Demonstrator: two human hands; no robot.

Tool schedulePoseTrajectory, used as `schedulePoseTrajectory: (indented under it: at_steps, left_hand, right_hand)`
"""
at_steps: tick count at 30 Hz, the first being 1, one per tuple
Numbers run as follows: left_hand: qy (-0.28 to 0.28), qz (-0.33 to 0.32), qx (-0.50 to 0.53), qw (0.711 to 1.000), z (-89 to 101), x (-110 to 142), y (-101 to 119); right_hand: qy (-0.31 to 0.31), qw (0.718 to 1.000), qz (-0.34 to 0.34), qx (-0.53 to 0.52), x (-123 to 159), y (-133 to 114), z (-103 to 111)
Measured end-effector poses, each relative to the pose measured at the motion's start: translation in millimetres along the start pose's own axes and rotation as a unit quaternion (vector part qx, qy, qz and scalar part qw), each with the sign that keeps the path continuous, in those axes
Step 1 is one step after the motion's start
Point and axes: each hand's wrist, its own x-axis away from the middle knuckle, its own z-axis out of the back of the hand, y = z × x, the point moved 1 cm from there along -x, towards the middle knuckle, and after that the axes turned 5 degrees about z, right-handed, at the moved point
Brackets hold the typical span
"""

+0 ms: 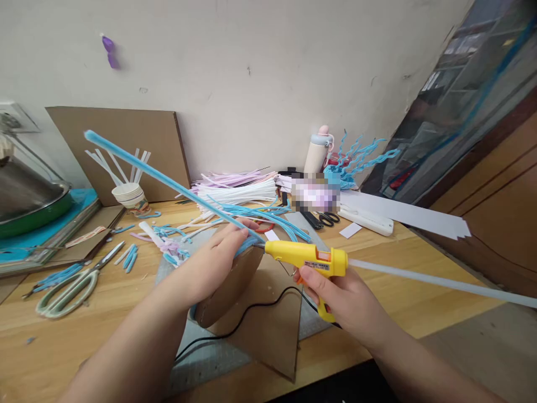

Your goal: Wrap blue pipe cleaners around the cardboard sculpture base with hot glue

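Glue gun label too small to read, handle partly behind the right hand, glue stick cut by the right edge. Left hand covers part of the cardboard piece; can't tell whether the nozzle touches the blue pipe cleaner. Pixelation masks a lilac thing on the table, metal vessel runs off the left edge, black cable disappears behind the left forearm.

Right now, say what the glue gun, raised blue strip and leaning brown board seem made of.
Glue gun: probably plastic, smooth with slight sheen. Blue strip: likely chenille, matte, edges soft-looking; any core is hidden. Brown board: apparently cardboard, matte, plain tan face.
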Motion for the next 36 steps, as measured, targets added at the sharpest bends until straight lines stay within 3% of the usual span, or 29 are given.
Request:
schedulePoseTrajectory:
  at_steps: [5, 14, 28, 31, 36]
  left_hand:
    - [-0.003, -0.023, -0.006, 1.000, -0.9, -1, 1]
    - [-0.004, 0.016, 0.045, 0.999, -1.8, 2, 7]
    - [-0.010, 0.022, 0.109, 0.994, -3.9, 1, -1]
    - [-0.012, 0.028, 0.111, 0.993, -4.1, 1, -1]
    - [-0.005, 0.010, 0.094, 0.996, -3.2, 1, 0]
  right_hand:
    - [-0.008, 1.000, 0.025, 0.007, 0, 0, -3]
    - [-0.015, 0.999, 0.033, 0.024, 2, 0, -6]
    - [-0.051, 0.996, 0.028, 0.060, 12, -2, -8]
    - [-0.044, 0.993, 0.065, 0.092, 12, -6, -10]
    - [-0.033, 0.963, 0.191, 0.189, 14, -17, -9]
